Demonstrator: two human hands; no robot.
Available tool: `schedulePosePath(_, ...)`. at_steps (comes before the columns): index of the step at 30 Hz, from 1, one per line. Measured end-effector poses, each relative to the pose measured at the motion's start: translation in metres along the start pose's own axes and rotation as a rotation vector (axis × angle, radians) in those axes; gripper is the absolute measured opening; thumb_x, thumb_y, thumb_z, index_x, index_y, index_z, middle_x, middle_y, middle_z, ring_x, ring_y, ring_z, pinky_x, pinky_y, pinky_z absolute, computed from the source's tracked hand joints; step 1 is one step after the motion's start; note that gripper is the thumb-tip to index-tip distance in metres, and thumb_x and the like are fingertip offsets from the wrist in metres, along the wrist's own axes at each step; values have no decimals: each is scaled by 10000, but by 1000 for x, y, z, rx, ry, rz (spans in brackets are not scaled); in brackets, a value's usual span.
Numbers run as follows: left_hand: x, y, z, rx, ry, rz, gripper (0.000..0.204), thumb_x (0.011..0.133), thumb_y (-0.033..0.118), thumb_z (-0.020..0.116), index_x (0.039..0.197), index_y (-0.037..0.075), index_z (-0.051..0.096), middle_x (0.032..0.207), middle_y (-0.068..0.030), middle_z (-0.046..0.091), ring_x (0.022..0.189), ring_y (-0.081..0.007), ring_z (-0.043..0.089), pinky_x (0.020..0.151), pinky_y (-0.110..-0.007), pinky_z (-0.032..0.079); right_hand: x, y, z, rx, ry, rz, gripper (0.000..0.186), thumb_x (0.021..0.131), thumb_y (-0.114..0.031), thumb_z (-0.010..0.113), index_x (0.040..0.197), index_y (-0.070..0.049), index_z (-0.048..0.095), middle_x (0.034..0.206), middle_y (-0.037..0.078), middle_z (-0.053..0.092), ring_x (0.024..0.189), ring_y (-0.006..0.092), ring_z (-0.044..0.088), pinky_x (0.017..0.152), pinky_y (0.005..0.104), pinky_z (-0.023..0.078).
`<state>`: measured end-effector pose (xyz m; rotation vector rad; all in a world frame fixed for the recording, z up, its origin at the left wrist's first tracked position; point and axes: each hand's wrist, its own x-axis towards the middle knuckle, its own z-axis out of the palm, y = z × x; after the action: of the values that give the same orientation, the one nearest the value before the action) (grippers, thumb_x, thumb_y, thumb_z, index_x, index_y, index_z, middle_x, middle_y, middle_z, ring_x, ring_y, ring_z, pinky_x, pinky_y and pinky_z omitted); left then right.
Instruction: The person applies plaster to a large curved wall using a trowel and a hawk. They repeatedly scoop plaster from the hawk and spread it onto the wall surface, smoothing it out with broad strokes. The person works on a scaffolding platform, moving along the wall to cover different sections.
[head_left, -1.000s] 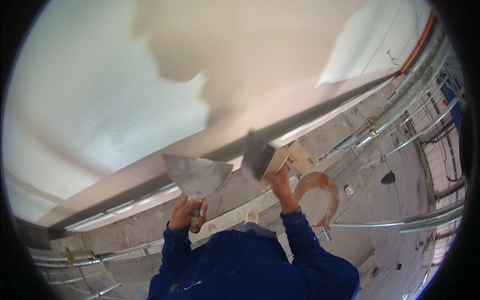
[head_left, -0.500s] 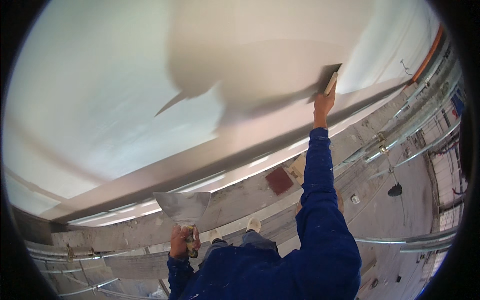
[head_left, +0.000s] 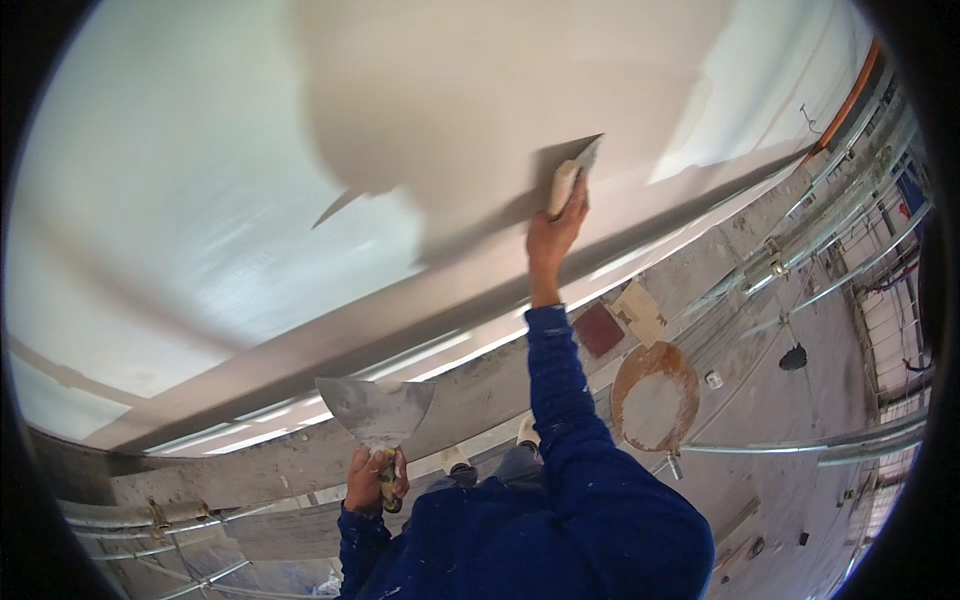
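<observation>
With my right arm stretched out, my right hand (head_left: pixel 557 232) is closed around the pale handle of a plastering trowel (head_left: pixel 590 152), whose thin blade is tilted at the smooth whitish wall (head_left: pixel 480 130). Whether the whole blade edge touches the wall I cannot tell. Low in front of my body, my left hand (head_left: pixel 374 482) grips a wide putty knife (head_left: pixel 380 408) by its dark and yellow handle. Its broad, smeared metal blade points up and away from me, apart from the hand holding the trowel.
Metal scaffold tubes (head_left: pixel 820 447) run along the right and lower left. On the planks stand a round container with a brown, crusted rim (head_left: pixel 690 400), a dark red square piece (head_left: pixel 598 331) and a tan cardboard piece (head_left: pixel 640 312). An orange pipe (head_left: pixel 850 98) edges the wall at far right.
My right hand and the trowel have swept left across the wall, and the blade has turned. The round container has come out from behind my arm. My left hand shifted slightly right.
</observation>
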<state>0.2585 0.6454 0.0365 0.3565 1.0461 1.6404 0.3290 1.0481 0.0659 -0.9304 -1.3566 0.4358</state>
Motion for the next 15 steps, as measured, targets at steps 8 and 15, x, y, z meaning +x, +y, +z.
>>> schedulePosePath(8, -31, 26, -28, 23, 81, 44, 418, 812, 363, 529, 958, -6, 399, 625, -84, 465, 391, -152, 441, 346, -269, 379, -109, -86, 38, 29, -97, 42, 724, 606, 109, 431, 1296, -72, 306, 1256, 237, 323, 1171, 391, 307, 975, 426, 257)
schedulePosePath(15, -28, 34, -36, 73, -12, -2, 300, 839, 292, 476, 789, -2, 443, 619, -76, 490, 388, -144, 451, 358, -254, 373, -175, -89, -38, 729, -412, 710, 479, 603, 69, 522, 1069, -37, 488, 906, 112, 560, 848, 249, 544, 743, 328, 428)
